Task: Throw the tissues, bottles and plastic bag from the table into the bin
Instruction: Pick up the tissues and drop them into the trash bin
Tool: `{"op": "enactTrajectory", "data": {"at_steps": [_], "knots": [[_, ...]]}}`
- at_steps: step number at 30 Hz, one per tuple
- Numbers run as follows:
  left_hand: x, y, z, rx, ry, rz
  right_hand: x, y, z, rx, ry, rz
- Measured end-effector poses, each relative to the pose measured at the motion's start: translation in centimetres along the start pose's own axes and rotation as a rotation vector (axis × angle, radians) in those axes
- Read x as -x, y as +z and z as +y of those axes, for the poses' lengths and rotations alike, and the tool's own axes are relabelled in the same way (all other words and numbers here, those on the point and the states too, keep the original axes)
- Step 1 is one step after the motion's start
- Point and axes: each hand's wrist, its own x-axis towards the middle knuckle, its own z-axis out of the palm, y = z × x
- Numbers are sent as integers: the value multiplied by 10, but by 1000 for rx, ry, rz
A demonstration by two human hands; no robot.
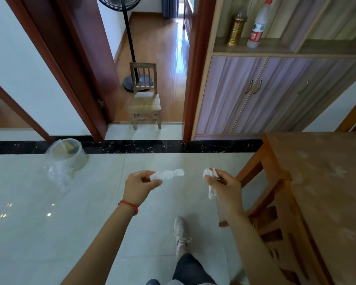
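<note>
My left hand [139,187] pinches a crumpled white tissue [169,174] over the tiled floor. My right hand [224,191] is closed on a second white tissue [211,182]. A clear bottle [221,212] with a brownish end hangs down from that same hand. The round bin [75,159] stands on the floor at the far left by the wall, well ahead of both hands. It has a clear liner, and clear plastic [59,176] trails over its front. The wooden table [321,182] is at my right.
A wooden dining chair [273,204] stands against the table, close to my right arm. A small wooden chair [145,101] and a fan stand [132,48] sit in the doorway ahead. A cabinet [275,89] with two bottles on its shelf lines the right wall. My foot [180,233] is mid-floor.
</note>
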Motion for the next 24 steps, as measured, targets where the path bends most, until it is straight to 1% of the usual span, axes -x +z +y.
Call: {"op": "enactTrajectory", "data": {"at_steps": [6, 12, 20, 24], "knots": [[-101, 26, 35, 10, -5, 12, -106, 10, -27, 49, -28, -5], [-199, 56, 75, 24, -1, -18, -209, 12, -55, 18, -1, 12], [-319, 89, 112, -13, 27, -108, -316, 23, -77, -43, 42, 81], [-390, 108, 131, -40, 60, -161, -371, 29, -87, -66, 25, 155]]}}
